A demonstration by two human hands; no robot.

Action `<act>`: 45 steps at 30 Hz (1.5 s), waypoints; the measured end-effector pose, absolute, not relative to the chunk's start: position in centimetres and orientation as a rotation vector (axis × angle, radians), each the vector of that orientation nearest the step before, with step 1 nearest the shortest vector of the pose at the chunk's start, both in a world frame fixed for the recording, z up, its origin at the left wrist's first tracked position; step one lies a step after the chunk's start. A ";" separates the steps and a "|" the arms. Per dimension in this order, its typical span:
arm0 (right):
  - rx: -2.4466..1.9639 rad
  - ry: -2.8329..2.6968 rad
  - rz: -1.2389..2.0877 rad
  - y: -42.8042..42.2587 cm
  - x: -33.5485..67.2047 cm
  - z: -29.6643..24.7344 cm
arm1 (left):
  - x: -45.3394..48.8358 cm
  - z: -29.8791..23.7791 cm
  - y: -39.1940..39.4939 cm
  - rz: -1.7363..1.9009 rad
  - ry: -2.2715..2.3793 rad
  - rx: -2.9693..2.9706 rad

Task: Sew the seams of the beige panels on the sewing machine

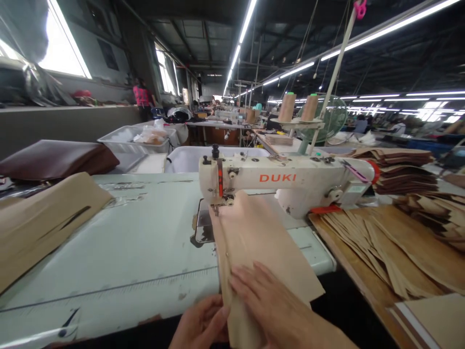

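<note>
A tan leather piece (254,237) lies on the pale green sewing table (145,242), its far end under the needle of a white DUKI sewing machine (283,182). My right hand (269,295) rests flat on the near part of the piece, fingers stretched out. My left hand (203,322) pinches the piece's left edge at the table's front, fingers curled round it.
A stack of tan pieces (43,223) lies at the left, a brown piece (54,160) behind it. Several cut tan strips (381,247) cover a wooden board at the right, with brown stacks (403,167) behind. White bins (138,140), thread cones (286,107) and a fan (332,118) stand beyond the machine.
</note>
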State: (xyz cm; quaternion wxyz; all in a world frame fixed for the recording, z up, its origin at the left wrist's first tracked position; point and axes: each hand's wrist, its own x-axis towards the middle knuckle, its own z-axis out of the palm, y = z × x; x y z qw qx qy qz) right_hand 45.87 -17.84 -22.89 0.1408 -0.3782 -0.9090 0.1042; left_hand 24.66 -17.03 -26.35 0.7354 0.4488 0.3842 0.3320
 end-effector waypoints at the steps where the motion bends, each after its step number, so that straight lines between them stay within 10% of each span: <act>1: -1.065 -2.639 0.243 -18.1 45.6 -23.5 | 25.0 -26.2 -17.1 0.791 0.843 0.978; 15: -1.125 -2.144 0.953 -15.0 45.8 -18.0 | 22.8 -25.5 -16.4 0.697 1.141 1.014; 45: -0.880 -1.877 0.344 -16.3 43.6 -23.2 | 20.7 -23.8 -14.2 0.666 1.011 1.406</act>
